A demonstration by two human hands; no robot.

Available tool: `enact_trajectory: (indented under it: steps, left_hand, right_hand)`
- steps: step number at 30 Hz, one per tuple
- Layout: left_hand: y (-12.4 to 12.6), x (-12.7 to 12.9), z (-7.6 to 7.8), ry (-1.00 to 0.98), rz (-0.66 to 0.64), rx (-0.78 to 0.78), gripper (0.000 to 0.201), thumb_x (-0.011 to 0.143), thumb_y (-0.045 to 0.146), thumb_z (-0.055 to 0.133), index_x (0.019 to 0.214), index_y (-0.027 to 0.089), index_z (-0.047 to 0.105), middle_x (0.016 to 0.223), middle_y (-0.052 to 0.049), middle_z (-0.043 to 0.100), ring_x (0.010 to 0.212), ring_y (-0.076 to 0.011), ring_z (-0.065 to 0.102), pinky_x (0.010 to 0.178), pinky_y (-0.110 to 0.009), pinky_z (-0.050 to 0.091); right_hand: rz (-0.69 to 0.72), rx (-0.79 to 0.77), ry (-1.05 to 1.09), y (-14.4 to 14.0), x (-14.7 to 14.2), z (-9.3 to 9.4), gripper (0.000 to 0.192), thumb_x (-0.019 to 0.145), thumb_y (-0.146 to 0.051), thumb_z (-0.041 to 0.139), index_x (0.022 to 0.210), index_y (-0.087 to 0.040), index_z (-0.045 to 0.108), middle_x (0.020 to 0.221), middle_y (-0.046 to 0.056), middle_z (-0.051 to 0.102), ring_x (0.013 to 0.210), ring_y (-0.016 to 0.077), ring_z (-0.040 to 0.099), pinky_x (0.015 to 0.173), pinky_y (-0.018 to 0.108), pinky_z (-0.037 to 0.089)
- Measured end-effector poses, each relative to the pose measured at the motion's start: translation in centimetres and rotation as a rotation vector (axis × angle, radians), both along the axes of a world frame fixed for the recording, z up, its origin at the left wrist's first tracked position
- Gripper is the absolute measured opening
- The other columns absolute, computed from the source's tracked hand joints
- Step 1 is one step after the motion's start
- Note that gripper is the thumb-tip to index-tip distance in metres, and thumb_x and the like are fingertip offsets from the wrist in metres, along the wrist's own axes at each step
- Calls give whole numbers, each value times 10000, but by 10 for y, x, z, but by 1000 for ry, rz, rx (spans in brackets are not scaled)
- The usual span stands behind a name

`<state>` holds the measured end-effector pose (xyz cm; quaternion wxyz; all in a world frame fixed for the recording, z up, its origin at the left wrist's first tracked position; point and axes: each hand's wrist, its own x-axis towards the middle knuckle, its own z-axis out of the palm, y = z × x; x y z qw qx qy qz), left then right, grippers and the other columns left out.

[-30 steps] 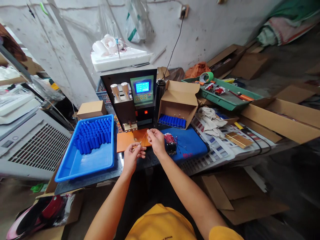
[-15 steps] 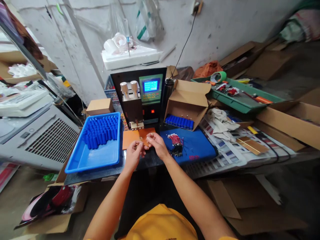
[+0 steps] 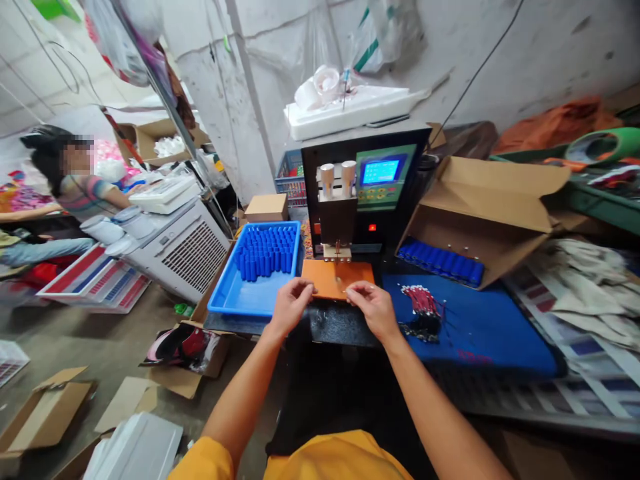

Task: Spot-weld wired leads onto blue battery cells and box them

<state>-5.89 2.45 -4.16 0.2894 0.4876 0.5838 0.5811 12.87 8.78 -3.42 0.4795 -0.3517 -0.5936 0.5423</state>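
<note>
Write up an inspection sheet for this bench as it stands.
Surface: dark bench with blue mat.
Job's things: orange plate under the welder; wire bundle on the mat.
Clutter: blue tray of blue cells; open carton.
Grippers: left hand and right hand at the plate's front edge, pinching something too small to tell.
Cables: black cable on the wall.
Surroundings: seated person at left.

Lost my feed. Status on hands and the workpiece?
Both hands, left and right, at orange plate's near edge. Thin wire between fingers, grip unclear. Welder head just behind.
</note>
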Motion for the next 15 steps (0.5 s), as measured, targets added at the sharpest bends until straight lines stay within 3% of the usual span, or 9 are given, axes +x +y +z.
enact_trajectory:
  steps: [3,6,8,12,15]
  left_hand:
    - [2,-54,3,415,211,-81,174,856,282,608,972,173,677,893,-63,728,818,-184,678,788,-304,526]
    - [3,-104,7,790,354,-334,290,850,204,612,1137,179,646,1025,-100,708,953,-231,673,880,-347,514]
    - [3,-127,8,939,418,-489,414,867,228,611,1275,176,573,1114,-134,669,1019,-259,663,888,-360,511]
    - [8,-142,11,1079,380,-637,634,901,306,590,1479,203,351,1188,-161,603,1028,-285,667,865,-364,508]
    - [12,-135,17,1116,288,-712,571,913,244,550,1450,190,364,1216,-174,580,1046,-279,662,871,-354,500]
  right_hand:
    - [-47,6,-2,4,5,-2,265,704,-444,730,685,-192,648,625,13,613,581,157,551,598,287,470]
    - [-72,9,-7,5,6,-4,264,683,-442,735,669,-192,652,618,15,614,573,157,550,594,288,478]
    - [-86,11,-14,5,5,-3,280,674,-457,738,666,-190,654,623,21,622,575,160,557,594,292,487]
    - [-100,23,-49,7,4,1,329,657,-510,739,663,-191,658,637,36,647,584,179,587,598,307,510]
    - [-99,15,-108,9,5,1,340,634,-531,728,663,-196,674,614,44,659,564,198,610,590,320,530]
